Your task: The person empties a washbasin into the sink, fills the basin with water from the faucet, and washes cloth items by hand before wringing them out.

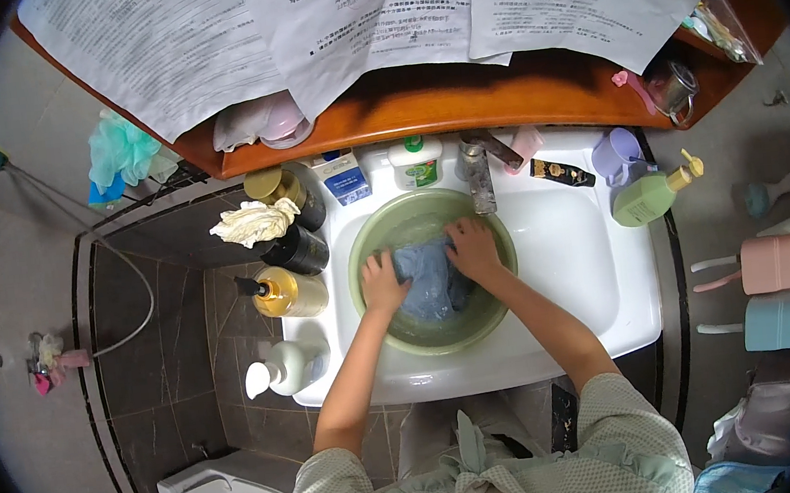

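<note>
A round green plastic basin (pixel 441 345) of water stands in the white washbasin (pixel 577 263), below the metal faucet (pixel 481 187). Blue cloth (pixel 424 279) lies wet in the water. At its left edge is my left hand (pixel 383 282), fingers spread and partly bent; whether it grips any cloth is unclear. My right hand (pixel 473 247) touches the cloth's upper right side with bent fingers, some of them partly hidden, so its hold cannot be made out either.
Pump bottles (pixel 292 293) line the left rim. Behind the basin stand a hand-soap bottle (pixel 416 163) and a blue-and-white box (pixel 344 177). On the right are a purple mug (pixel 616 154) and a green pump bottle (pixel 643 199). A wooden shelf (pixel 423 106) with printed papers overhangs the back.
</note>
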Demonstrator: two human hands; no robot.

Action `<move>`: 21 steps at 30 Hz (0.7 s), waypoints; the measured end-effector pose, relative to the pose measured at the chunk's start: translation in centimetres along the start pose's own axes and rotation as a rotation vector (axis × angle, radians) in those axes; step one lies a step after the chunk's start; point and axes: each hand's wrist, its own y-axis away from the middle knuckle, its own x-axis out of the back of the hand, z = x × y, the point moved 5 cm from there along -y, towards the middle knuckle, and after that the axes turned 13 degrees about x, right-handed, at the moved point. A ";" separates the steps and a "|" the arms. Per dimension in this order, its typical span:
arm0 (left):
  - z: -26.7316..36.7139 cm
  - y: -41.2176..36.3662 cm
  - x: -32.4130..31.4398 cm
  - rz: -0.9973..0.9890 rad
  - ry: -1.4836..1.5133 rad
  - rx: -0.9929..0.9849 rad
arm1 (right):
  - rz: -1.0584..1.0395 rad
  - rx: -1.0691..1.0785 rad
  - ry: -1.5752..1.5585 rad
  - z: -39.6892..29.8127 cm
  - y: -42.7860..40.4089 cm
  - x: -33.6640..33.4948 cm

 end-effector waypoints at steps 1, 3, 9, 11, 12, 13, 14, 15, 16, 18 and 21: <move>0.7 0.5 0.0 0.110 -0.219 -0.069 | -0.001 -0.003 0.002 -0.3 0.5 -0.4; 0.9 1.2 -0.9 0.076 -0.369 -0.118 | -0.253 0.127 -0.162 -2.0 1.5 -2.8; 0.1 0.4 -3.1 -0.103 -0.533 -0.133 | -0.400 0.108 -0.130 -1.9 1.9 -6.6; 0.0 -0.6 -3.8 -0.203 -0.490 -0.111 | -0.339 -0.007 -0.297 0.8 2.0 -7.6; -0.7 -1.1 -3.3 -0.192 -0.300 -0.092 | -0.280 -0.096 -0.476 1.1 1.4 -7.4; -1.5 -1.6 -2.7 -0.179 -0.109 -0.076 | -0.278 -0.088 -0.481 1.2 0.8 -7.2; -2.5 -2.4 -2.1 -0.173 -0.112 -0.070 | -0.274 -0.161 -0.694 1.5 0.4 -7.1; -3.1 -3.1 -2.3 -0.379 0.093 0.036 | -0.271 -0.245 -0.903 1.9 0.4 -7.1; -3.4 -3.2 -2.8 -0.582 0.299 0.143 | -0.273 -0.248 -0.903 2.1 -0.1 -7.0; -3.1 -3.2 -3.1 -0.641 0.521 0.221 | -0.279 -0.273 -0.956 2.4 -0.8 -7.0; -2.7 -3.2 -3.4 -0.573 0.495 0.228 | -0.169 -0.224 -0.727 2.1 -0.6 -6.4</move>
